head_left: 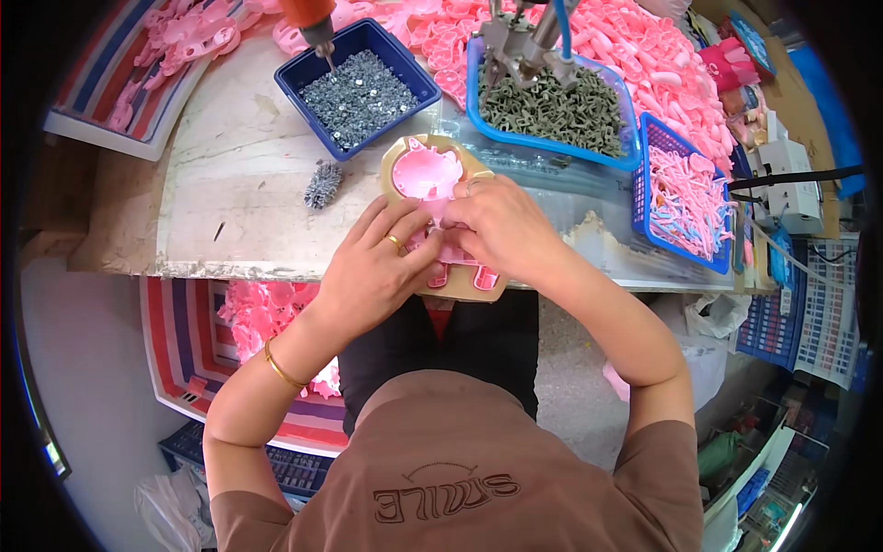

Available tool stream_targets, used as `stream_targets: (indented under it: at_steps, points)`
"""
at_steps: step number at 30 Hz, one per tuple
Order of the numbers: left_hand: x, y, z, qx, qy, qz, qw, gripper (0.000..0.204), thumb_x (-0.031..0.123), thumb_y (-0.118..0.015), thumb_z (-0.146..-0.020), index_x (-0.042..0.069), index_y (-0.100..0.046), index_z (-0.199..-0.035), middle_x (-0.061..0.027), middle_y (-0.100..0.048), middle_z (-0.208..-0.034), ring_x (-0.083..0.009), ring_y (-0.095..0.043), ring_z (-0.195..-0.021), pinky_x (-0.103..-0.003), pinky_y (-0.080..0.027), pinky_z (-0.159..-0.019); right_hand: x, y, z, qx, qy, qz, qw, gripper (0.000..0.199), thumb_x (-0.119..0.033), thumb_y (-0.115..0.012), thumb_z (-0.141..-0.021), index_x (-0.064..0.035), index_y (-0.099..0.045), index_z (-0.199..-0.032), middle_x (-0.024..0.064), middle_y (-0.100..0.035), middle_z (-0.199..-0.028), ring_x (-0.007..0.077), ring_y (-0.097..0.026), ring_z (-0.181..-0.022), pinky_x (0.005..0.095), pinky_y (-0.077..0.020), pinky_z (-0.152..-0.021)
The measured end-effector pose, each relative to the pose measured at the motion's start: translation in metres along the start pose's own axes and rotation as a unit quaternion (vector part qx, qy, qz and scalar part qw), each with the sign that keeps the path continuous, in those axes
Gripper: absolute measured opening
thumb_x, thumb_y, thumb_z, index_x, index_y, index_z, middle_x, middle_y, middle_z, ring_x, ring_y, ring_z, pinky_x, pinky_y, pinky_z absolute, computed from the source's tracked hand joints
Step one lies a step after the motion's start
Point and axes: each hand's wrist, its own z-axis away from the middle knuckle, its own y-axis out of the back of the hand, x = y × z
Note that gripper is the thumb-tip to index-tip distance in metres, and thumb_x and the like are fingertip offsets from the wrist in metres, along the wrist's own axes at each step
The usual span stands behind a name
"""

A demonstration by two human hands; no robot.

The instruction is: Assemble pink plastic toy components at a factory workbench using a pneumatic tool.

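A pink plastic animal-shaped shell (426, 173) lies in a tan jig block (400, 152) at the bench's front edge. My left hand (372, 267), with a ring and a gold bangle, presses on the shell's lower part. My right hand (501, 225) rests beside it, fingertips on the same pink piece, covering its middle. Both hands hold the shell down in the jig; the pink legs (460, 276) show below my fingers.
A blue tray of small silver screws (361, 97) sits behind, a loose screw clump (322, 184) on the bench beside it. An orange screwdriver (313, 23) hangs above. A blue bin of grey parts (556, 110), a basket of thin pink pieces (685, 198) and heaps of pink shells (635, 46) surround.
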Motion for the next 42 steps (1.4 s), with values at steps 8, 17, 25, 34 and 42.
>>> stream_targets:
  at_steps: [8, 17, 25, 34, 42]
  points:
    - [0.000, -0.003, 0.002, 0.010, -0.004, -0.017, 1.000, 0.033, 0.024, -0.071, -0.084, 0.009, -0.064, -0.113, -0.0099, -0.057, -0.125, -0.0294, -0.049, -0.126, -0.047, -0.036, -0.112, -0.004, 0.015, 0.030, 0.080, -0.062, -0.003, 0.995, 0.017, -0.015, -0.071, -0.077, -0.0080, -0.067, -0.092, 0.0085, -0.061, -0.087, 0.0302, -0.062, -0.084, 0.0428, -0.0488, -0.073]
    - [0.003, -0.005, 0.003, 0.008, 0.010, -0.007, 1.000, 0.032, 0.023, -0.070, -0.086, 0.010, -0.065, -0.114, -0.0107, -0.056, -0.127, -0.0308, -0.048, -0.128, -0.050, -0.035, -0.112, -0.007, 0.007, 0.044, 0.100, -0.057, 0.076, 0.990, 0.014, -0.017, -0.072, -0.077, -0.0067, -0.064, -0.082, 0.0069, -0.058, -0.079, 0.0269, -0.063, -0.078, 0.0390, -0.0510, -0.065]
    - [0.002, -0.007, 0.001, 0.012, 0.007, -0.001, 1.000, 0.033, 0.022, -0.070, -0.086, 0.010, -0.064, -0.116, -0.0106, -0.056, -0.127, -0.0316, -0.048, -0.127, -0.052, -0.035, -0.111, -0.002, 0.007, 0.046, 0.098, -0.092, 0.051, 0.990, 0.011, -0.016, -0.070, -0.079, -0.0062, -0.066, -0.076, 0.0080, -0.064, -0.080, 0.0272, -0.066, -0.080, 0.0407, -0.0526, -0.068]
    - [0.002, 0.002, 0.000, 0.016, 0.022, 0.002, 1.000, 0.038, 0.023, -0.072, -0.084, 0.010, -0.063, -0.118, -0.0119, -0.057, -0.128, -0.0325, -0.049, -0.125, -0.051, -0.036, -0.111, -0.009, 0.026, 0.021, 0.013, -0.092, 0.038, 0.995, 0.017, -0.024, -0.072, -0.082, -0.0087, -0.070, -0.090, 0.0083, -0.066, -0.080, 0.0286, -0.065, -0.073, 0.0407, -0.0494, -0.064]
    - [-0.072, 0.034, -0.023, 0.161, 0.054, -0.071, 0.983, 0.009, 0.006, -0.065, -0.083, 0.006, -0.062, -0.092, -0.0095, -0.062, -0.094, -0.0310, -0.059, -0.092, -0.041, -0.050, -0.079, -0.074, 0.081, -0.092, 0.328, 0.104, -0.078, 0.936, 0.044, -0.027, -0.071, -0.088, -0.0010, -0.057, -0.120, 0.0110, -0.065, -0.092, 0.0203, -0.065, -0.083, 0.0327, -0.0507, -0.072]
